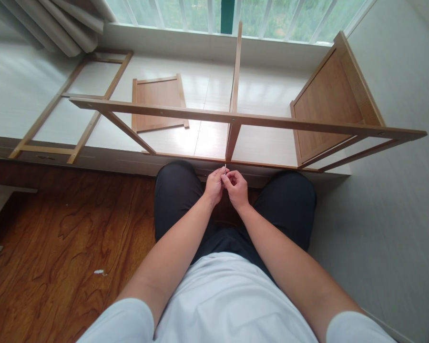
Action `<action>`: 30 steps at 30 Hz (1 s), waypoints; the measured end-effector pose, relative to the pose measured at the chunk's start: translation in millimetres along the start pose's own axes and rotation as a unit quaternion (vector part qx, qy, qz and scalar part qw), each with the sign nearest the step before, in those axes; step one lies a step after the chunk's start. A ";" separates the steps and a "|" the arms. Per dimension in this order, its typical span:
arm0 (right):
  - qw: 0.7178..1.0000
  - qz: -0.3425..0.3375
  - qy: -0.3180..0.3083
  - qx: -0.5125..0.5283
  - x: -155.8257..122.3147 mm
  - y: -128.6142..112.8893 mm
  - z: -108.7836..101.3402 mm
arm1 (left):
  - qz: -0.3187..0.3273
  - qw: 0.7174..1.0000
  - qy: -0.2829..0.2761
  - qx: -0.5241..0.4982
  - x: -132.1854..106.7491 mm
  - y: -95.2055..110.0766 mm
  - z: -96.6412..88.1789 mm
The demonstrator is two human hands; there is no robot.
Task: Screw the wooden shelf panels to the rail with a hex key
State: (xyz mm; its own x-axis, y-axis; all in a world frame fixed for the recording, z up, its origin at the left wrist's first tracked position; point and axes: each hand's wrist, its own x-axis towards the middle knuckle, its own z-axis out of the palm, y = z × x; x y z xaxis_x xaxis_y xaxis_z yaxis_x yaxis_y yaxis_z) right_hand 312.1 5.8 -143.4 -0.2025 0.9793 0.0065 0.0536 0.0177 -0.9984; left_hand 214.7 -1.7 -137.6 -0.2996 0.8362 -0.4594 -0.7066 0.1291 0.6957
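My left hand (pixel 213 186) and my right hand (pixel 237 188) meet between my knees, fingers pinched together. A thin, light-coloured rod (pixel 225 167) sticks up where their fingertips touch; it is too small to name. Right in front stands a wooden frame: a long top rail (pixel 186 112), a middle upright (pixel 233 139) and a thin bottom rail (pixel 186 156) just beyond my fingertips. A wooden panel (pixel 329 97) joins the frame at its right end. Near the middle of the top rail a small metal fastener (pixel 233 120) shows.
On the white ledge (pixel 210 85) lie a ladder-like wooden frame (pixel 116 78) and a smaller wooden panel (pixel 158 102). A curtain (pixel 62 26) hangs at the left, a wall (pixel 396 214) stands at the right, and a white scrap (pixel 100 272) lies on the wood floor (pixel 64 228).
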 end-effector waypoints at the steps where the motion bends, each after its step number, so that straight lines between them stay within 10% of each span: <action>1: 1.000 0.000 0.000 0.000 0.1 -0.3 0.1 | 0.001 1.000 -0.001 0.000 -0.4 0.4 0.1; 30: 1.000 0.009 0.000 0.018 3.0 -2.9 0.4 | 0.015 1.000 -0.009 0.004 -1.7 6.1 2.5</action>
State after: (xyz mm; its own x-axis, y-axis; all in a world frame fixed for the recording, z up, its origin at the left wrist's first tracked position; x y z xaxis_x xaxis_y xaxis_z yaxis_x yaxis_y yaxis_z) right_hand 310.9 8.6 -140.4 -0.2025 0.9792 -0.0125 0.0224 -0.0081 -0.9997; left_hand 212.5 -0.9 -131.2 -0.3084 0.8493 -0.4284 -0.6931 0.1078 0.7127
